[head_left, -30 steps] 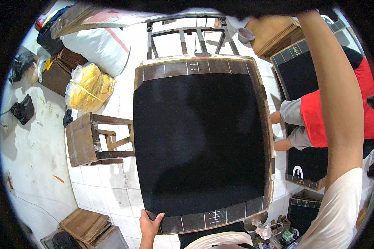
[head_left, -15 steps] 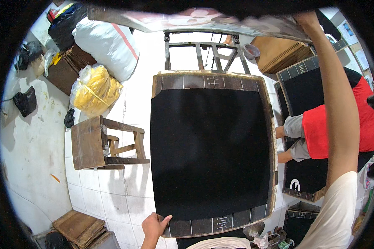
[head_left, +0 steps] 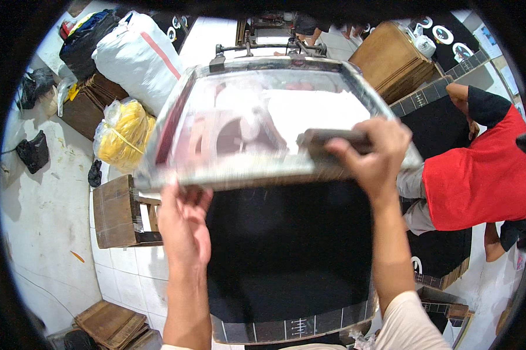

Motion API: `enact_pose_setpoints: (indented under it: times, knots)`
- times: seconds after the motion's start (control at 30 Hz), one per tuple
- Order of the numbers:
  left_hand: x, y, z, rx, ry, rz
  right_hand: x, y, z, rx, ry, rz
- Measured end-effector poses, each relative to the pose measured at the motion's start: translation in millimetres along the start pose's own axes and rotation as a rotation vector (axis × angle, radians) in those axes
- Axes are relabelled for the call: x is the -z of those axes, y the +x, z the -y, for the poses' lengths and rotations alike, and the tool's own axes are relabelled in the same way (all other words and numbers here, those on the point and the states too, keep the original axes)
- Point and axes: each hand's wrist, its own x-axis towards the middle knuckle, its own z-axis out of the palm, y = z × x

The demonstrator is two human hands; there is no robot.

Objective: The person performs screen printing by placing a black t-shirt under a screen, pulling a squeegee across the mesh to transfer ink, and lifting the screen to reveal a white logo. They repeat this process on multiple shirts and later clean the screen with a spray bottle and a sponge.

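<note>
A screen-printing frame (head_left: 234, 171) with a pale border and a see-through mesh tilts over the far part of a board. Black fabric (head_left: 289, 251) covers the board, leaving a strip with white marks (head_left: 327, 321) bare at its near end. My left hand (head_left: 184, 224) is at the frame's near left corner, fingers curled against the underside of its edge. At the near right my right hand (head_left: 382, 154) is closed round a dark, bar-like squeegee (head_left: 339, 140), held over the frame's near edge. Motion blurs the frame's near edge, and the fabric's far part is hidden beneath it.
A wooden stool (head_left: 114, 210) and a yellow plastic-wrapped bundle (head_left: 123, 134) stand left. A person in a red top (head_left: 473, 169) bends over more black-covered boards (head_left: 438, 128) at right. Stacked wooden boards (head_left: 391, 55) are at the far right, others (head_left: 111, 321) near left.
The frame has come down from raised to tilted over the board. My left hand has left the board's near corner for the frame's edge; my right hand has come down, now with the squeegee.
</note>
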Motion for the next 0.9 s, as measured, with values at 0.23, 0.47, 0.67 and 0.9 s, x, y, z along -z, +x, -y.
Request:
enact_pose_setpoints:
  times: [0.23, 0.47, 0.67, 0.9]
  knots:
    - [72, 17, 63, 0.575, 0.426, -0.246, -60, -73, -29, -0.02, 0.157, 0.645]
    - [92, 31, 61, 0.709, 0.638, -0.21, -66, -25, -76, -0.207, 0.145, 0.62]
    - [100, 25, 60, 0.655, 0.724, -0.176, -84, -13, -126, -0.507, -0.043, 0.584]
    - [132, 22, 63, 0.302, 1.364, -0.409, -100, -43, -137, -0.572, -0.18, 0.698]
